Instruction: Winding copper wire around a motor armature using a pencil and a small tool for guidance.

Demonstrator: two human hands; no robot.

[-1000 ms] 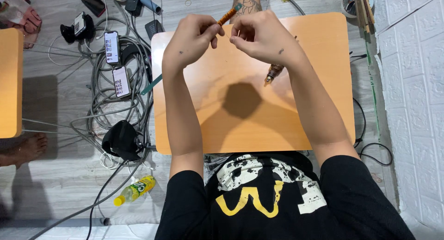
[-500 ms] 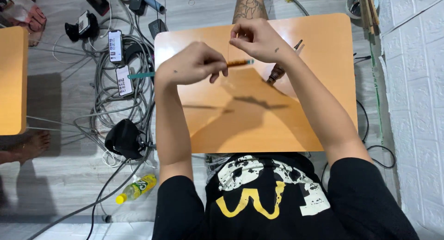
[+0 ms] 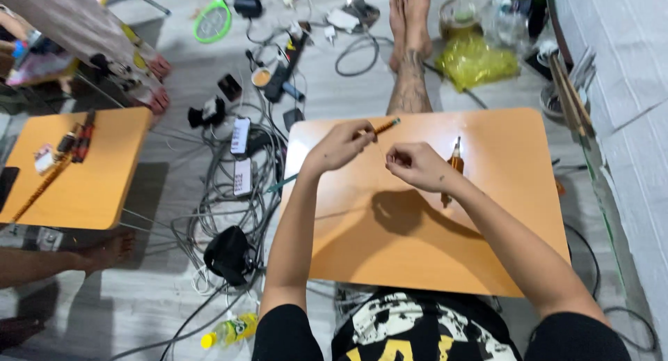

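Left hand clamped on orange pen, tip toward 2 o'clock. Right hand fingers pinched together; contents indiscernible.

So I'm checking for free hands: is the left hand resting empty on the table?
No, the left hand is raised, pinching an orange pen.

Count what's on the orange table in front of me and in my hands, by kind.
Orange pens: 2, one in the left hand at, one lying on the table behind the right hand at.
Total: 2. Whether the right fingers pinch anything small cannot be told.
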